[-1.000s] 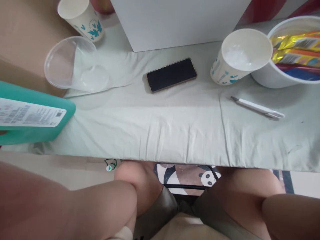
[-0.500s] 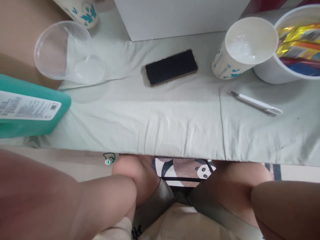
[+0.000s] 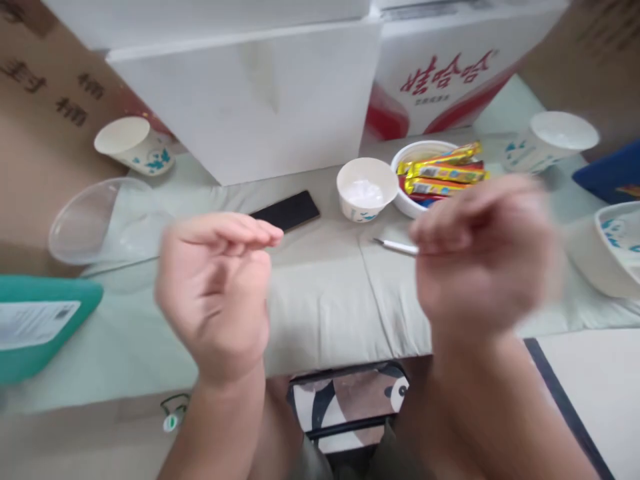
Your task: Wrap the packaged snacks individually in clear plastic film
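Observation:
My left hand (image 3: 217,287) is raised over the table, palm turned inward. Its fingers curve over toward the thumb with a gap between, and nothing shows in it. Just behind its fingertips lies a black phone (image 3: 295,210), partly covered by the hand. My right hand (image 3: 483,253) is also raised, curled and smeared by motion, so its grip is unclear. It overlaps one end of a white pen (image 3: 397,247) and the front of a white tub (image 3: 407,203) of yellow-wrapped snack sticks (image 3: 443,170). Between the hands, farther back, stands a paper cup (image 3: 363,190) with clear plastic inside.
White cartons (image 3: 280,107) line the back. At left are another paper cup (image 3: 127,147), a clear plastic lid (image 3: 85,220) and a green container (image 3: 50,327). A third paper cup (image 3: 555,140), a blue object (image 3: 610,173) and a pale container (image 3: 600,260) stand at right.
Both hands have come up into view above the table; before, only arms showed at the lower edges. The view has tilted up, showing more boxes. The phone, pen and tub appear unmoved on the table.

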